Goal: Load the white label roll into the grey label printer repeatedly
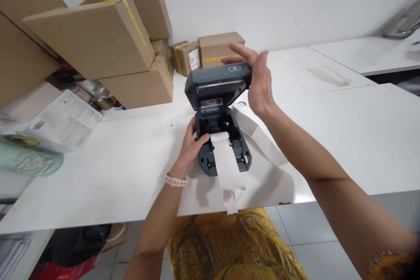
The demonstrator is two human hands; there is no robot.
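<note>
A dark grey label printer (202, 157) stands on the table with its lid (216, 74) raised. A strip of white label paper (226, 162) runs from inside it, over the front edge, and ends torn and curled beyond the table edge. My left hand (193, 142) grips the printer's left side, thumb over the rim beside the paper. At the lid's right edge, my right hand (257, 74) presses with its palm side, fingers stretched out above the lid. Whether those fingertips touch it I cannot tell.
Stacked cardboard boxes (98, 39) fill the back left. Two smaller boxes, including a brown carton (221, 46), stand behind the printer. Another paper strip (262, 140) lies to its right. A white box (62, 118) and a mint-green cylindrical item (33, 160) are at far left.
</note>
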